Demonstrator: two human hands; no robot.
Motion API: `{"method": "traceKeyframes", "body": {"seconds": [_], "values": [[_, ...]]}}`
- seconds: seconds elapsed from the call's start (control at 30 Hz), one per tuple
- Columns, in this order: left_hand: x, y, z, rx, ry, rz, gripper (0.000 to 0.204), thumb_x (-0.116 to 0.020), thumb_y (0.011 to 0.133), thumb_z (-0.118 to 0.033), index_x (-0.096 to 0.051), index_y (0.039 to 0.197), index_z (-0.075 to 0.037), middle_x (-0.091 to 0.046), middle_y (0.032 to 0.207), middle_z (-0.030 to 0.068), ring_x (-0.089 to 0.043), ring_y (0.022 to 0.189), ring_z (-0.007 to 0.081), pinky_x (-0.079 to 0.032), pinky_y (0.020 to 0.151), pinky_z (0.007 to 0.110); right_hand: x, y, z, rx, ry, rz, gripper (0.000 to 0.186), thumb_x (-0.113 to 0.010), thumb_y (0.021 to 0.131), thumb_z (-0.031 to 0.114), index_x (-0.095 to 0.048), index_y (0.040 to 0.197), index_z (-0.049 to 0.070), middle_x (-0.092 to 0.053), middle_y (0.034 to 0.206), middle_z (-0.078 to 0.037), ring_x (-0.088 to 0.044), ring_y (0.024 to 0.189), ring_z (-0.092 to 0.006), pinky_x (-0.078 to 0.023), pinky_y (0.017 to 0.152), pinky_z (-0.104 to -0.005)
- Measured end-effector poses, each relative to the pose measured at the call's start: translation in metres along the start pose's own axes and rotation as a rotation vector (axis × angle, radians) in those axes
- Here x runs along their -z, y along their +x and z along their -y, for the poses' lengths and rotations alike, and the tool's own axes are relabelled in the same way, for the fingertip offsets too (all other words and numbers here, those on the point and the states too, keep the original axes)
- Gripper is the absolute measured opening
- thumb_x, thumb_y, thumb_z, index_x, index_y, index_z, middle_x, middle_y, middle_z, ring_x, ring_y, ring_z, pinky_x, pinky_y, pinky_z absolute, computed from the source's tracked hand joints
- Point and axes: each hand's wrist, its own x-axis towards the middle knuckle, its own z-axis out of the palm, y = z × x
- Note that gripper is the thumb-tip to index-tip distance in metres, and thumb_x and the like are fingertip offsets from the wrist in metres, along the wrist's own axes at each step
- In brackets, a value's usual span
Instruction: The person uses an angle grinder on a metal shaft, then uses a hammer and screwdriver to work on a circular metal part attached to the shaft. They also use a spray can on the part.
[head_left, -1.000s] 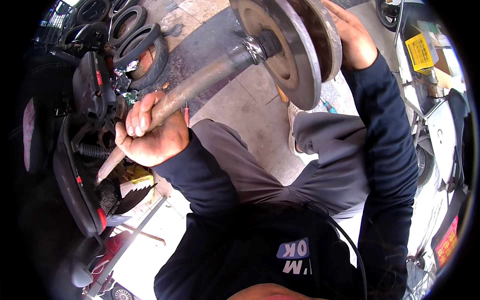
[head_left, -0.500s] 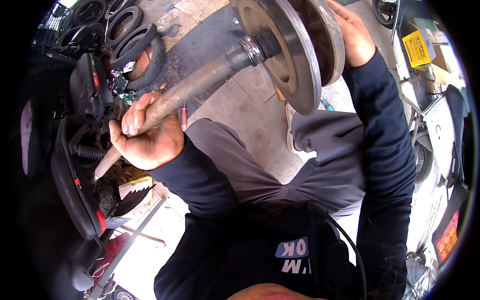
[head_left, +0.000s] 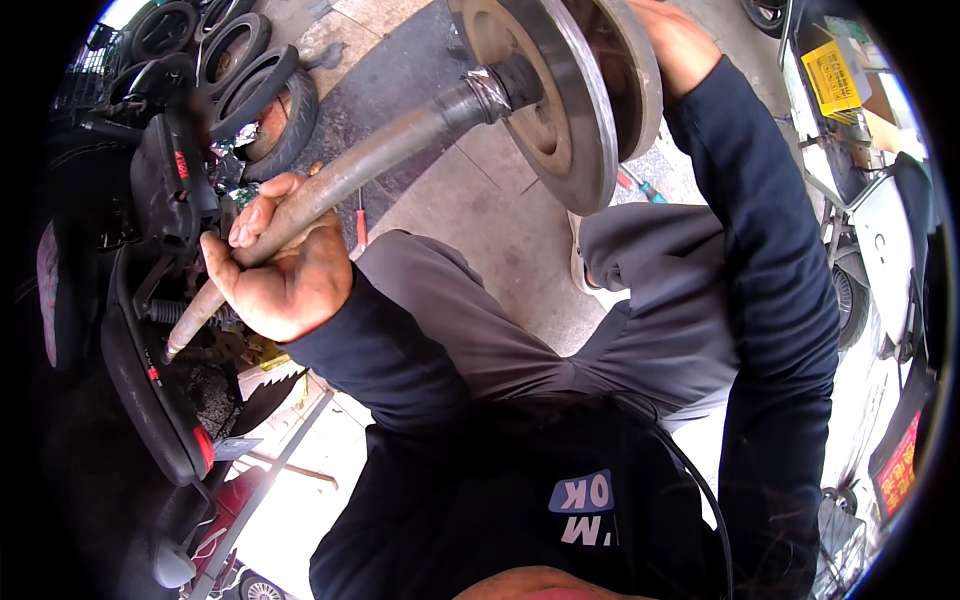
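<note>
A long, worn metal pipe (head_left: 365, 170) slants across the view from lower left to upper right. My left hand (head_left: 285, 260) is closed around its lower part, fingers curled over the top. Black and silvery wrapping (head_left: 485, 92) surrounds the pipe's upper end, which meets the hub of a double metal disc (head_left: 585, 115). This part has two parallel round plates with a gap between them, and the upper frame edge cuts it off. At the far plate's outer edge is my right hand (head_left: 680, 50), gripping there with its fingertips out of sight.
Several tyres (head_left: 285, 125) lie at the upper left. A scooter with a black seat (head_left: 150, 370) stands close on my left, and a white scooter (head_left: 880, 240) on my right. Red-handled (head_left: 361, 225) and teal-handled (head_left: 650, 192) screwdrivers rest on the floor beyond my knees. A yellow box (head_left: 832, 80) is at upper right.
The pipe and double disc have shifted slightly left in view, together with both hands. More of the teal-handled screwdriver now shows below the disc. Both hands keep their hold.
</note>
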Motion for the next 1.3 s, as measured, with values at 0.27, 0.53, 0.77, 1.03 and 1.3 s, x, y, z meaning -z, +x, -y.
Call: {"method": "traceKeyframes", "body": {"seconds": [0.27, 0.53, 0.77, 1.03, 1.3], "values": [[0.008, 0.009, -0.009, 0.055, 0.031, -0.047, 0.044, -0.051, 0.101, -0.039, -0.046, 0.071, -0.006, -0.052, 0.071, 0.0082, -0.057, 0.075, 0.0257, -0.044, 0.1, 0.053, 0.003, 0.01, -0.009, -0.095, 0.08, 0.178, 0.037, -0.046, 0.102, 0.03, -0.073, 0.117, 0.01, -0.071, 0.08, -0.011, -0.06, 0.044, -0.0181, -0.045, 0.037, -0.0304], [0.003, 0.015, 0.014, 0.077, 0.09, -0.149, 0.041, -0.048, 0.102, -0.036, -0.044, 0.077, -0.004, -0.05, 0.076, 0.0091, -0.056, 0.081, 0.0266, -0.043, 0.101, 0.054, 0.014, 0.018, -0.031, -0.122, 0.49, 0.101, 0.027, -0.052, 0.098, 0.018, -0.074, 0.106, 0.006, -0.067, 0.067, -0.009, -0.052, 0.035, -0.0166, -0.035, 0.03, -0.0306], [0.003, 0.011, 0.011, 0.088, 0.101, -0.159, 0.041, -0.046, 0.102, -0.036, -0.043, 0.077, -0.004, -0.049, 0.075, 0.0092, -0.055, 0.08, 0.0266, -0.043, 0.102, 0.054, 0.018, 0.015, -0.035, -0.087, 0.387, 0.149, 0.023, -0.055, 0.095, 0.015, -0.075, 0.1, 0.005, -0.063, 0.06, -0.009, -0.048, 0.032, -0.0164, -0.033, 0.03, -0.0304], [0.028, 0.03, 0.017, 0.121, 0.099, -0.085, 0.04, -0.049, 0.1, -0.037, -0.042, 0.074, -0.007, -0.049, 0.075, 0.0079, -0.055, 0.079, 0.0267, -0.043, 0.1, 0.054, 0.018, 0.025, -0.045, -0.096, 0.293, 0.074, 0.029, -0.054, 0.096, 0.025, -0.075, 0.104, 0.007, -0.064, 0.06, -0.01, -0.049, 0.032, -0.0184, -0.034, 0.029, -0.0294], [0.154, 0.108, 0.017, 0.168, 0.043, -0.417, 0.046, -0.045, 0.103, -0.04, -0.043, 0.068, -0.01, -0.044, 0.056, 0.0023, -0.05, 0.057, 0.0194, -0.049, 0.091, 0.048, -0.107, 0.102, -0.16, -0.18, 0.255, 0.235, 0.059, -0.057, 0.098, 0.057, -0.066, 0.114, 0.001, -0.066, 0.075, -0.008, -0.06, 0.046, -0.0182, -0.049, 0.035, -0.0337]]}}
